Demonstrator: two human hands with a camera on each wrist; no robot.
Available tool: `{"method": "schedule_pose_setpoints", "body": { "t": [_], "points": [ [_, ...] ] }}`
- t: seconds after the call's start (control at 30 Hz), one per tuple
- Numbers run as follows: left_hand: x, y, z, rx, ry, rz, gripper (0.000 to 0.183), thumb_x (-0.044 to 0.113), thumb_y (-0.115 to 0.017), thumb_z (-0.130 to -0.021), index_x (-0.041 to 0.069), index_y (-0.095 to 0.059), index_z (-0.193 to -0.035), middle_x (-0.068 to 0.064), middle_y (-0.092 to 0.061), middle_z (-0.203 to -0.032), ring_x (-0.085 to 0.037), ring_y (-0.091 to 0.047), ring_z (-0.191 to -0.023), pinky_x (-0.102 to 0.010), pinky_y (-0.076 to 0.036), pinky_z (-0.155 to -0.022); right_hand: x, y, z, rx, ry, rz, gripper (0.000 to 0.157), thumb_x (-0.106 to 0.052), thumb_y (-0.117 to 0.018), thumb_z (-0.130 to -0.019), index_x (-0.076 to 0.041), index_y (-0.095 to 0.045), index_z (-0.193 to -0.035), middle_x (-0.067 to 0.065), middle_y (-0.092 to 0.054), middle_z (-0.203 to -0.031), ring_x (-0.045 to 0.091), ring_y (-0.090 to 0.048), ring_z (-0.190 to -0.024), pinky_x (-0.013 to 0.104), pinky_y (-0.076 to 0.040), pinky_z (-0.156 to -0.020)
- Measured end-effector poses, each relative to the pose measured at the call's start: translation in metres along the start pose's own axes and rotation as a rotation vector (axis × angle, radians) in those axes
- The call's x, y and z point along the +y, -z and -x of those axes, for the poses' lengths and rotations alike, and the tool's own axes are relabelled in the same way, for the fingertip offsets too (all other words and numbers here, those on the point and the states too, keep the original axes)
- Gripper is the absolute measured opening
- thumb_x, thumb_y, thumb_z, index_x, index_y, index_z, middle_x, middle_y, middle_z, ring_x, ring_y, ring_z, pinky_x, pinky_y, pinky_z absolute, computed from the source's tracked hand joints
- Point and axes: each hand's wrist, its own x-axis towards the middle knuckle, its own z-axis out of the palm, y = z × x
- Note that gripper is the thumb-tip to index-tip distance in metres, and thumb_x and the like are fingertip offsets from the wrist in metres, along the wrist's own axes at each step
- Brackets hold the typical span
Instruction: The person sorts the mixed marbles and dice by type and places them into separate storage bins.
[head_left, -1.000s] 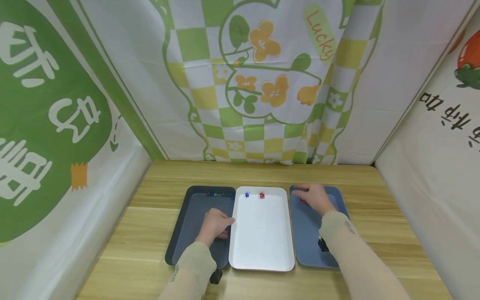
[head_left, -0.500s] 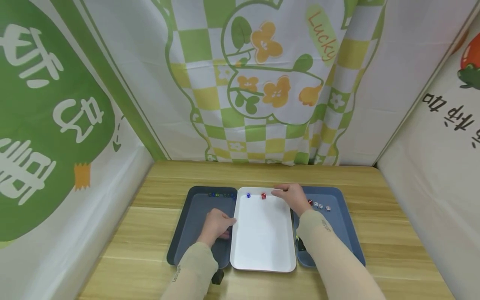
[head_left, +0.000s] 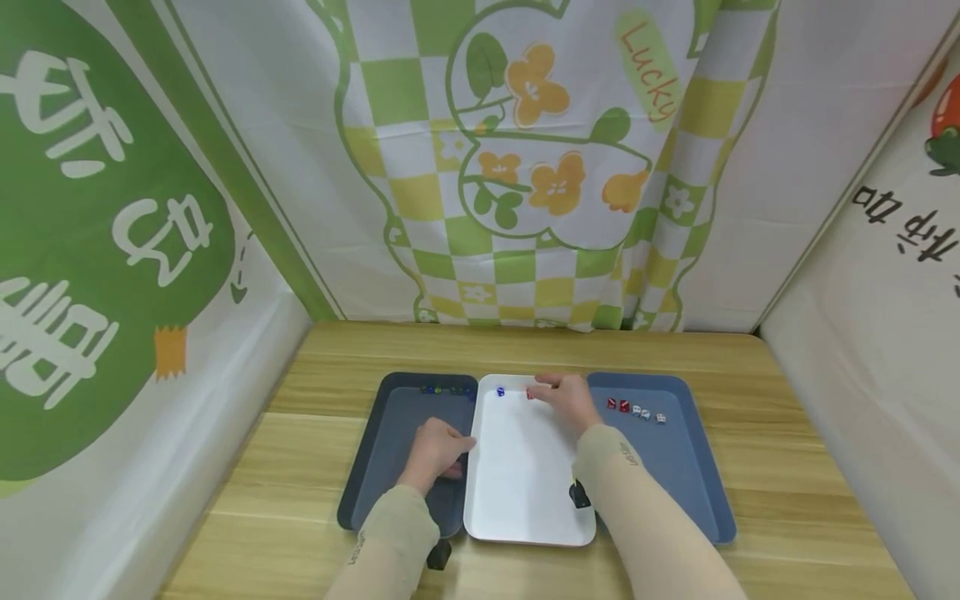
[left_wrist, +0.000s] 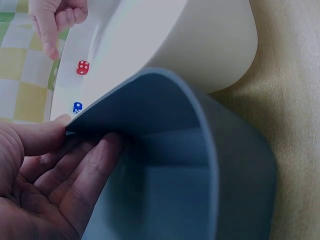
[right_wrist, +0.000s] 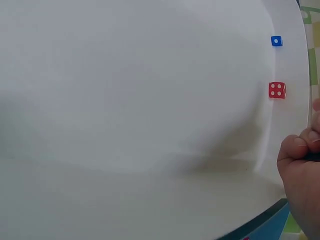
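My left hand pinches the inner long rim of the dark grey-blue tray, thumb outside and fingers inside the wall. My right hand is over the far end of the white tray, its fingertips right at a red die. In the left wrist view that hand's index finger points down while the others curl, with nothing between them. A blue die lies left of the red one along the same far wall.
The blue tray on the right holds two red dice and several white dice. Several tiny blue, green and yellow pieces line the far end of the left tray. A patterned curtain hangs behind the wooden table.
My right hand has moved left from the blue tray to the red die in the white tray, uncovering the red and white dice. The left hand keeps its hold on the rim.
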Motion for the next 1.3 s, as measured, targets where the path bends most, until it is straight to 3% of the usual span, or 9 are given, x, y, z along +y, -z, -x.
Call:
{"method": "schedule_pose_setpoints", "body": {
  "t": [0.2,0.37,0.57,0.8,1.1,1.3],
  "points": [
    [0.0,0.001,-0.001,0.001,0.014,0.003,0.024,0.014,-0.078,-0.091,-0.008,-0.074,-0.099,-0.019,-0.072,-0.091,-0.023,-0.072,-0.064,-0.032,-0.062,-0.055,0.004,-0.007,-0.003,-0.001,-0.054,0.034,0.039,-0.026,-0.077,-0.093,-0.014,-0.071,-0.13,0.01,-0.065,-0.138,0.036,-0.051,-0.137,0.057,-0.039,-0.115],
    [-0.001,0.001,-0.002,-0.001,0.019,0.012,0.024,0.014,-0.078,-0.091,-0.008,-0.074,-0.099,-0.019,-0.072,-0.092,-0.024,-0.072,-0.064,-0.032,-0.061,-0.054,0.009,-0.012,-0.004,0.012,-0.033,0.063,0.041,-0.023,-0.077,-0.093,-0.012,-0.07,-0.132,0.012,-0.063,-0.141,0.036,-0.049,-0.139,0.056,-0.039,-0.115],
    [-0.002,0.0,-0.001,-0.004,0.005,0.011,0.024,0.013,-0.077,-0.091,-0.009,-0.074,-0.099,-0.019,-0.072,-0.091,-0.024,-0.072,-0.064,-0.033,-0.061,-0.054,0.014,-0.017,-0.006,0.04,-0.019,0.074,0.037,-0.016,-0.081,-0.088,-0.018,-0.075,-0.125,0.008,-0.065,-0.139,0.035,-0.049,-0.14,0.055,-0.04,-0.116],
    [-0.002,0.001,-0.001,-0.007,-0.007,0.03,0.022,0.012,-0.078,-0.09,-0.009,-0.074,-0.098,-0.018,-0.071,-0.088,-0.025,-0.071,-0.063,-0.033,-0.061,-0.053,0.016,-0.021,-0.006,0.034,0.007,0.107,0.036,-0.013,-0.08,-0.088,-0.013,-0.075,-0.124,0.009,-0.065,-0.139,0.034,-0.049,-0.14,0.053,-0.039,-0.116],
    [-0.001,0.001,-0.001,-0.015,-0.007,0.023,0.022,0.011,-0.077,-0.091,-0.009,-0.074,-0.099,-0.019,-0.071,-0.091,-0.024,-0.072,-0.065,-0.033,-0.062,-0.054,0.015,-0.022,-0.003,-0.002,-0.001,0.15,0.023,-0.015,-0.079,-0.088,-0.014,-0.08,-0.111,0.01,-0.068,-0.131,0.03,-0.059,-0.121,0.05,-0.049,-0.104],
    [-0.002,0.001,-0.001,-0.017,-0.016,0.022,0.023,0.011,-0.077,-0.091,-0.009,-0.074,-0.099,-0.019,-0.071,-0.091,-0.024,-0.072,-0.064,-0.033,-0.062,-0.054,0.016,-0.024,-0.002,-0.033,-0.019,0.15,0.028,-0.014,-0.079,-0.088,-0.014,-0.078,-0.116,0.011,-0.065,-0.138,0.033,-0.054,-0.133,0.051,-0.043,-0.112]
  ]
}}
